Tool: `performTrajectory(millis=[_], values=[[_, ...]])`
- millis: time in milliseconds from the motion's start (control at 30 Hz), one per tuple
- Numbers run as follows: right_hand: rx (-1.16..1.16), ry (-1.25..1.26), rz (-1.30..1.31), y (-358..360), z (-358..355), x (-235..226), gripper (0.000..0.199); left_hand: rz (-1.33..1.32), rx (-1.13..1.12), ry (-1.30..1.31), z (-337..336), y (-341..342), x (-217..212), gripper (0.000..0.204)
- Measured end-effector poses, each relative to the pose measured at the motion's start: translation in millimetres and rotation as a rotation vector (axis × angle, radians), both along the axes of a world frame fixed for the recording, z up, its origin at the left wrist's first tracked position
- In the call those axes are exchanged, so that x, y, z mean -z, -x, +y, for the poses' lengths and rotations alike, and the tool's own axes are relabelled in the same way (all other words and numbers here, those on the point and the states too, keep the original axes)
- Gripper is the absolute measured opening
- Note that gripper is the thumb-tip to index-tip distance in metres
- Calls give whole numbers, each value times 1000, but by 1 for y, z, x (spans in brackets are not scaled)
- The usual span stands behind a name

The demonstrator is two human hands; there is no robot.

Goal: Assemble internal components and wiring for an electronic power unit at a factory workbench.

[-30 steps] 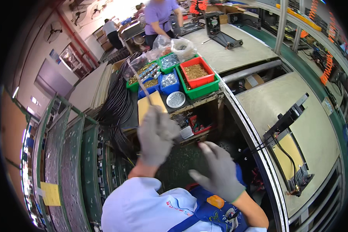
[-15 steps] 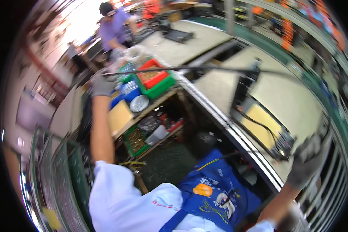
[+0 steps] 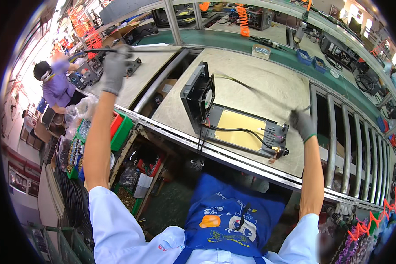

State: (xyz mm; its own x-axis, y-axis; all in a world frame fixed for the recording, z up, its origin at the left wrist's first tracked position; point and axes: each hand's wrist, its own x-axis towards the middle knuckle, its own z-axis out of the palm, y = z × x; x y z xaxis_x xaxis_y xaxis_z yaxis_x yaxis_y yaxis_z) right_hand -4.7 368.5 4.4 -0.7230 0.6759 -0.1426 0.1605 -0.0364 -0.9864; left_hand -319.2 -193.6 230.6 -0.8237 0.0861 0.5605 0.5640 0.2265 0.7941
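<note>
My left hand (image 3: 115, 70), in a grey glove, is raised at the far left, closed on a black cable (image 3: 92, 51). Motion blurs its fingers. My right hand (image 3: 302, 125), gloved too, is closed at the right end of a black metal chassis. A blurred dark cable (image 3: 255, 90) runs from it over the bench, its thin loose end pointing left. Whether both lengths are one cable, I cannot tell. The chassis has a yellow sheet (image 3: 240, 130) on its base, black wires, and an upright end panel with a fan (image 3: 207, 97).
The pale bench top (image 3: 268, 79) has metal rollers (image 3: 347, 145) to its right. Green and red parts bins (image 3: 121, 130) stand left, below my left arm. Behind runs a green conveyor (image 3: 286, 55) with small trays. A co-worker in purple (image 3: 57, 90) stands at far left.
My view has turned right, toward the chassis. A cable stretched between my hands before; now its line is broken and a loose end swings over the bench. My right hand is beside the chassis.
</note>
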Motion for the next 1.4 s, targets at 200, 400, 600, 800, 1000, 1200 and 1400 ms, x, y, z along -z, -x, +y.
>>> performTrajectory(millis=[200, 400, 600, 800, 1000, 1200, 1400], values=[[30, -285, -307, -56, -47, -15, 31, 341, -95, 287, 52, 0, 110, 24], [63, -587, -53, -64, -83, -50, 22, 259, 179, 431, 65, -30, 140, 31], [-44, -1001, 114, -28, -168, -63, 11, 211, 327, 707, 60, -71, 166, 43], [-275, -1111, 8, 24, -204, -40, 22, -273, 407, 283, 61, -91, 163, 39], [-369, -1301, -171, 62, -199, -28, 36, 15, 161, 916, 53, -50, 207, 47], [-466, -1238, -396, 71, -190, -11, 43, -77, 391, 980, 44, -49, 242, 29], [-434, -1294, -373, 69, -192, -3, 44, 35, 607, 1031, 63, -61, 232, 31]])
